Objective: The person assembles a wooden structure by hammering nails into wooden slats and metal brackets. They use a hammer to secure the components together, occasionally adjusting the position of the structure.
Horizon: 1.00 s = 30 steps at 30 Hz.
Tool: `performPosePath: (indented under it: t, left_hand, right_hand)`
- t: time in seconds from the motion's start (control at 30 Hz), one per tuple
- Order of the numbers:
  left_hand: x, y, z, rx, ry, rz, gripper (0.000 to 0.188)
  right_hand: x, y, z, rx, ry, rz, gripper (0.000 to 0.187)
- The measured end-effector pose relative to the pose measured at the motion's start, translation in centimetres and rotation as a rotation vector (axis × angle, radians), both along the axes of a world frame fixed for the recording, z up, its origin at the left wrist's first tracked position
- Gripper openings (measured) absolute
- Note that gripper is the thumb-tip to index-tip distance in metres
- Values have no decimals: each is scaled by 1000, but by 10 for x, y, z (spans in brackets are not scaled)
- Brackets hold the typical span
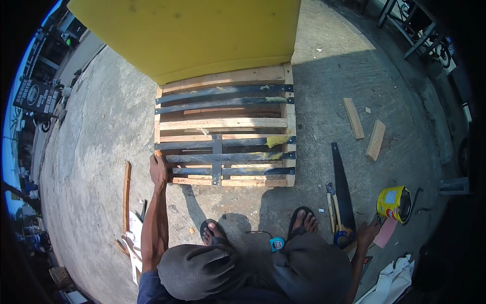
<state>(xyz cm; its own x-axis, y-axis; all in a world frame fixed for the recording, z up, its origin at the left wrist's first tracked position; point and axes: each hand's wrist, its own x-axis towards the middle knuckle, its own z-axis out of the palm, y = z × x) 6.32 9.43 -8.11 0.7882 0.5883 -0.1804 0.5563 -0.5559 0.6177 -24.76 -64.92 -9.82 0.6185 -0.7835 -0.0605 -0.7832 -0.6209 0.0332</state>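
Note:
A slatted wooden frame (253,123) lies before me, crossed by several dark webbing straps (243,157) fixed along its edges. A short dark strap (216,175) runs across the nearest ones. My left hand (159,169) grips the frame's near left corner, fingers closed around its side. Over at the lower right, my right hand (368,234) is beside a yellow tin (393,202) and a pink sheet (386,233). Its fingers point toward the tin, but they are too small and dark to tell whether they hold anything. A handsaw (342,187) and pincers (332,202) lie left of that hand.
A large yellow panel (202,35) stands at the frame's far end. Two wood offcuts (354,118) lie on the concrete at right. A teal tape measure (277,244) sits between my feet. A wooden strip (126,195) and white scraps (134,238) lie at left, white cloth (392,281) at lower right.

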Motion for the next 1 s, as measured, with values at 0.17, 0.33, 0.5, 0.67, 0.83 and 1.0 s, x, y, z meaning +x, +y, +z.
performPosePath:
  t: [0.17, 0.33, 0.5, 0.67, 0.83, 1.0]
  left_hand:
    - [-86, -24, 0, 301, -293, -95, 48]
    - [-247, -55, -12, 227, -123, -16, 45]
    - [-356, -24, -25, 199, 91, 196, 40]
    - [-322, 68, -56, 233, 12, 222, 36]
    - [-245, 155, -77, 306, 51, 248, 46]
    - [-234, 187, -80, 389, 240, 133, 36]
  right_hand:
    - [83, 52, 0, 290, -144, 244, 52]
    - [146, 86, 19, 484, -151, 506, 45]
    - [184, 103, 37, 486, -111, 631, 42]
    - [201, 143, 56, 373, -119, 913, 40]
    - [195, 171, 85, 526, -68, 963, 38]
    - [173, 148, 86, 476, -34, 934, 36]
